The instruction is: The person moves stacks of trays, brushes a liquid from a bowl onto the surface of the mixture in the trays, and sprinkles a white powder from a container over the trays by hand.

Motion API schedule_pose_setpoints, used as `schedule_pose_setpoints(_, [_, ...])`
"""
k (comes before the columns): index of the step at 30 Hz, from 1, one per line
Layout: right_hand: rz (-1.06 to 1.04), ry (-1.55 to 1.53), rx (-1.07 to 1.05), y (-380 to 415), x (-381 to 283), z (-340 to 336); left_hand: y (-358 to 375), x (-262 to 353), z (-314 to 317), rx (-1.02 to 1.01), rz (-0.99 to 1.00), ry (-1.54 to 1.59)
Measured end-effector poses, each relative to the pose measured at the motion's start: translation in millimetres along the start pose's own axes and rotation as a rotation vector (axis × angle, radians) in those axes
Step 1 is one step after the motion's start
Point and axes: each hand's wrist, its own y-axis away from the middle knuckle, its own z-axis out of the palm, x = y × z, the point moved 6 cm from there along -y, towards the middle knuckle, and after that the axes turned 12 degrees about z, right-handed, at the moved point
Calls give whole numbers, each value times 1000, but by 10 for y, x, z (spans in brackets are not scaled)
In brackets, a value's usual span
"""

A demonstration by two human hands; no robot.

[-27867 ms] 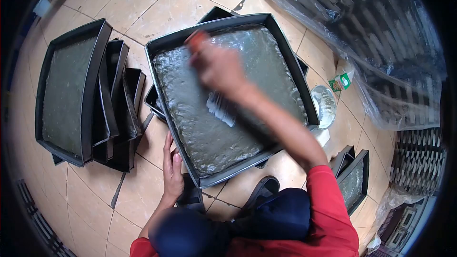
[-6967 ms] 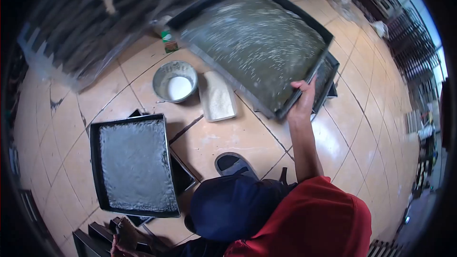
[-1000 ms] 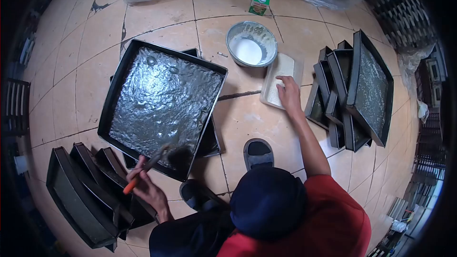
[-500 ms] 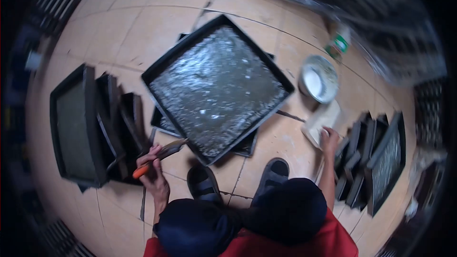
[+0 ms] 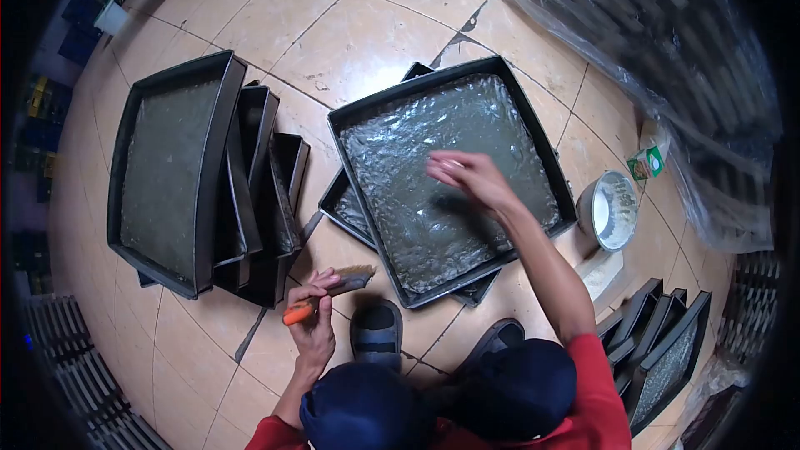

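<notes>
My left hand [image 5: 312, 317] is closed round the orange handle of a brush [image 5: 352, 278], its pale bristles pointing right, beside the front-left edge of a large square metal pan. This dark pan [image 5: 534, 137] has a wet-looking, shiny, mottled inside and rests crosswise on another pan [image 5: 343, 202], mostly hidden beneath it. Above the middle of the upper pan is my right hand [image 5: 471, 177], fingers pinched together. Whether something small is in that pinch is hidden. Right of the pan stands a metal bowl [image 5: 623, 210] with white powder [image 5: 601, 212] in it.
Several dark pans [image 5: 171, 183] lean in a stack at left, and more [image 5: 671, 358] at lower right. A pale flat item [image 5: 602, 273] lies by the bowl. Behind are a small green-and-white box [image 5: 646, 164] and plastic sheeting [image 5: 650, 75]. My sandalled feet [image 5: 376, 329] stand before the pan.
My right hand has moved from the pale item near the bowl to above the pan. My left hand still holds the brush. The whole view has turned and shifted.
</notes>
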Motion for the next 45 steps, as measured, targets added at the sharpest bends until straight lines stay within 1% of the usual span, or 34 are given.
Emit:
schedule_pose_setpoints(1, [-26, 23, -41, -290, -5, 130, 9, 2, -22, 12, -6, 0])
schedule_pose_setpoints(3, [-159, -49, 51, -722, -59, 248, 27, 16, -61, 39, -19, -11])
schedule_pose_setpoints(6, [-158, 261, 18, -1057, -128, 231, 67, -15, -164, 94, -31, -38])
schedule_pose_setpoints(7, [-189, 282, 184, -1058, -244, 55, 81, -36, -200, 102, -46, -36])
schedule_pose_setpoints(9, [-275, 118, 315, -1142, -395, -424, 111, -56, -246, 123, -83, -29])
schedule_pose_setpoints(10, [-250, 124, 316, -1145, -426, -641, 115, -75, -257, 130, -94, -39])
schedule_pose_setpoints(11, [-222, 125, 317, -1085, -454, -827, 117, -91, -260, 125, -96, -42])
schedule_pose_setpoints(13, [-278, 173, 430, -892, -564, -1231, 104, -129, -244, 118, -98, -45])
schedule_pose_setpoints(14, [-241, 209, 495, -813, -550, -1404, 77, -132, -212, 109, -83, -36])
schedule_pose_setpoints(17, [-172, 91, 336, -574, -392, -1602, 23, -105, -108, 72, -54, -9])
schedule_pose_setpoints(18, [-222, 112, 435, -416, -370, -1701, 15, -94, -85, 65, -42, -3])
schedule_pose_setpoints(21, [-144, 157, 338, -29, -87, -1768, 35, -66, -36, 54, -25, 5])
schedule_pose_setpoints(24, [-156, 143, 409, 411, 144, -1970, 93, -43, 5, 63, -41, -6])
schedule_pose_setpoints(25, [-160, 138, 429, 564, 177, -1900, 118, -34, 19, 69, -48, -6])
schedule_pose_setpoints(26, [-23, -2, 349, 673, 320, -1775, 131, -27, 20, 76, -51, -9])
schedule_pose_setpoints(29, [-107, -31, 517, 954, 381, -1689, 159, 12, 78, 80, -28, 7])
schedule_pose_setpoints(31, [22, 175, 362, 1001, 524, -1420, 186, 19, 86, 79, -27, 10])
schedule_pose_setpoints(32, [69, 130, 252, 980, 608, -1263, 189, 26, 82, 78, -23, 17])
schedule_pose_setpoints(33, [46, 12, 305, 993, 580, -1126, 181, 34, 72, 79, -17, 23])
schedule_pose_setpoints(35, [-50, 85, 366, 854, 665, -1057, 183, 58, 32, 80, -30, 12])
schedule_pose_setpoints(37, [135, 164, 105, 734, 703, -623, 174, 55, -30, 81, -32, -4])
schedule_pose_setpoints(38, [77, 151, 129, 611, 700, -557, 162, 59, -58, 77, -31, -15])
schedule_pose_setpoints(41, [-40, 226, 177, 209, 353, -327, 154, 28, -141, 98, -25, -35])
schedule_pose_setpoints(43, [-88, 326, 35, -188, 235, -191, 153, 10, -163, 101, -37, -48])
schedule_pose_setpoints(45, [-209, 185, 199, -470, -35, -177, 136, -14, -175, 99, -41, -55])
